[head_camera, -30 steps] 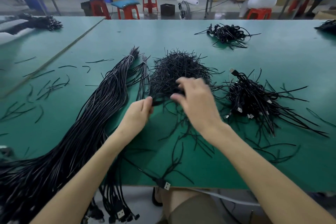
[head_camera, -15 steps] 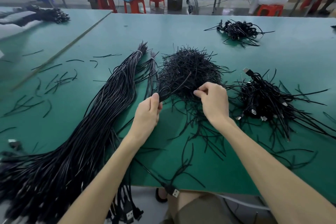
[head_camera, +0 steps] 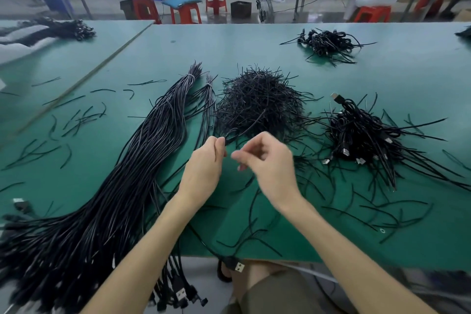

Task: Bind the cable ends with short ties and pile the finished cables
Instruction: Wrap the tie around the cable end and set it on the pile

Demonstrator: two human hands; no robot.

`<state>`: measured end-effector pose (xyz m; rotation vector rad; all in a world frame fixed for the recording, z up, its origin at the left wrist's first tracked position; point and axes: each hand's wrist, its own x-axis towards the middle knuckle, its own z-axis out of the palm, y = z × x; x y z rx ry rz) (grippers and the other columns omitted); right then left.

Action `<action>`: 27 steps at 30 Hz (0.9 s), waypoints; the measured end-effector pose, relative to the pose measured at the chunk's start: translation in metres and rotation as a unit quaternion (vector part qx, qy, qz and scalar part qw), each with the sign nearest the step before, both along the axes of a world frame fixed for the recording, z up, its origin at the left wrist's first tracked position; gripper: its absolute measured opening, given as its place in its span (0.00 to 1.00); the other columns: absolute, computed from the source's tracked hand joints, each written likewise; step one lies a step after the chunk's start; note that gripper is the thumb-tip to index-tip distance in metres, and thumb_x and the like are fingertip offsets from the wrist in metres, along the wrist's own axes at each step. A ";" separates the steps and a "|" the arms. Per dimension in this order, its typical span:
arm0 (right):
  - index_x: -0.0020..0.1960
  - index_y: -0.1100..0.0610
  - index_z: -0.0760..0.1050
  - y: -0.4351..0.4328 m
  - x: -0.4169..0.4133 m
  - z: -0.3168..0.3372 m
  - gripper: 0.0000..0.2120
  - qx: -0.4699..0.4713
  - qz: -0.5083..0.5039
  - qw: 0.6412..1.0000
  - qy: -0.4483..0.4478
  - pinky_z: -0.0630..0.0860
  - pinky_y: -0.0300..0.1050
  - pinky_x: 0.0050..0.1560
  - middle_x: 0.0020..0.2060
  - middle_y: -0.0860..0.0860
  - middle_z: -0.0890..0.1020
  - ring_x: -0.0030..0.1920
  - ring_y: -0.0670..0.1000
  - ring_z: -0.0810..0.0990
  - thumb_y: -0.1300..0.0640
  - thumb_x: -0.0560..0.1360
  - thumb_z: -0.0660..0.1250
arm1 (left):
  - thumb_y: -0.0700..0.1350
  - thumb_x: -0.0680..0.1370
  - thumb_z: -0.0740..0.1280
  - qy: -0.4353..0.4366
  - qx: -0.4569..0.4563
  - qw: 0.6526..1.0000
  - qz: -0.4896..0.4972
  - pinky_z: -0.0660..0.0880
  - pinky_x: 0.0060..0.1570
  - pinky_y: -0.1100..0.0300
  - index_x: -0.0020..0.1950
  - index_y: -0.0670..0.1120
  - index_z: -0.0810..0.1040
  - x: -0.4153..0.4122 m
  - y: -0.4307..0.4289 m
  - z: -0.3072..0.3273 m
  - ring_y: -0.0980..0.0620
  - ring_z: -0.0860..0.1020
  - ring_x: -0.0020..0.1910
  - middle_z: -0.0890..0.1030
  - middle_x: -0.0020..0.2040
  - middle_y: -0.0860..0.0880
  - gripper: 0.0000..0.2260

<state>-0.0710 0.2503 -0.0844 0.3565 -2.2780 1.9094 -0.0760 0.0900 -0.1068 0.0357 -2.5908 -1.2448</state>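
Bench (head_camera: 254, 53): green mat, fills mid frame. Best to work near the front edge, centre.
Unbound cables (head_camera: 122, 186): long black bundle, upper centre down to lower left, banded near its top end. Next cable from here, one at a time, w/o dragging neighbours.
Tie heap (head_camera: 260, 102): short black ties, centre, just above both hands. One tie only, taken by its end.
Finished pile (head_camera: 362, 135): bound cables, right-centre. Drop spot for each done cable.
Left hand (head_camera: 204, 168): centre. Thumb + fingers pinched tight on folded cable (head_camera: 230, 136) at its bend. Pinch close to the bend best, so loops don't spring while the tie goes round.
Right hand (head_camera: 267, 163): just right of left hand, apart from it. Fingers curled in, narrow. Tie to wrap right beside the left pinch, then twist snug.
USB plug (head_camera: 235, 265): bottom centre, over bench edge. Prob. other end of the held cable.
Hard to see: right hand motion-blurred, can't tell if a tie is in it. Thin strand from the pinch up toward the heap, tie or cable tail, unclear. Run betw. plug and pinch hidden behind left forearm. Bundle's lower-left ends cut off by frame.
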 end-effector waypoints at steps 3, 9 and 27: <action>0.42 0.60 0.78 -0.012 0.001 -0.014 0.10 -0.049 0.012 0.997 -0.058 0.76 0.40 0.35 0.32 0.54 0.84 0.30 0.51 0.83 0.60 0.71 0.79 | 0.52 0.87 0.52 0.001 -0.015 0.999 -0.042 0.66 0.34 0.50 0.42 0.46 0.68 0.003 0.001 0.001 0.51 0.67 0.31 0.74 0.34 0.49 0.18; 0.44 0.60 0.80 -0.008 -0.001 -0.018 0.09 -0.129 0.007 0.987 -0.100 0.78 0.42 0.38 0.36 0.54 0.86 0.32 0.51 0.83 0.58 0.72 0.79 | 0.52 0.87 0.53 0.016 -0.051 0.995 -0.089 0.70 0.37 0.45 0.44 0.45 0.68 0.005 0.002 0.002 0.48 0.70 0.34 0.73 0.36 0.50 0.16; 0.45 0.60 0.80 -0.007 -0.003 -0.025 0.10 -0.116 -0.002 0.989 -0.096 0.81 0.44 0.42 0.39 0.52 0.86 0.34 0.50 0.83 0.58 0.72 0.79 | 0.57 0.83 0.58 0.001 0.070 0.991 -0.116 0.69 0.39 0.50 0.41 0.44 0.74 0.000 0.000 0.002 0.53 0.70 0.37 0.73 0.36 0.50 0.19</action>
